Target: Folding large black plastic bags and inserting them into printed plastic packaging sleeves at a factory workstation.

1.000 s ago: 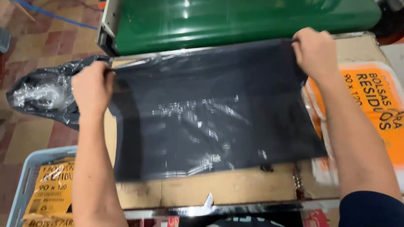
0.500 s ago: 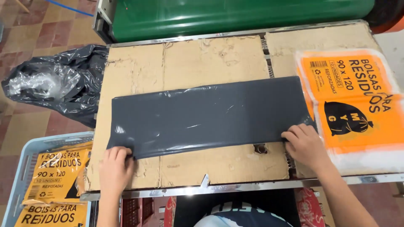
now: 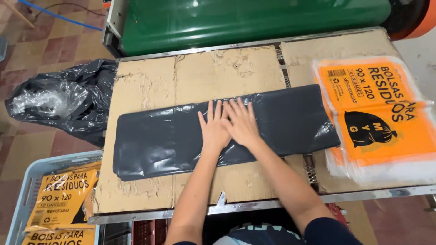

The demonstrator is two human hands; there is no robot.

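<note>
Folded dark grey plastic bag [image 3: 181, 136]: one, lying flat across the middle of the cardboard-covered tabletop [image 3: 150, 81]. Long axis runs left to right, tilted slightly so the right end sits farther away.

Left hand [image 3: 213, 127]: open, fingers spread, palm pressed flat on the bag at its centre.

Right hand [image 3: 241, 124]: open, palm down on the bag, just beside the left hand and touching it. Both forearms reach in from the near edge; the bag extends away from the hands to both sides, so the left hand is nearer the left half and the right hand nearer the right half.

Stack of orange printed bag packets [image 3: 386, 118]: right end of tabletop, overlapping the bag's right end.

Crumpled black plastic heap [image 3: 63, 102]: on the floor, left of tabletop.

Light blue crate [image 3: 27, 186]: near left, holding more orange packets [image 3: 61, 199].

Green machine body [image 3: 254, 18]: along the far edge.
</note>
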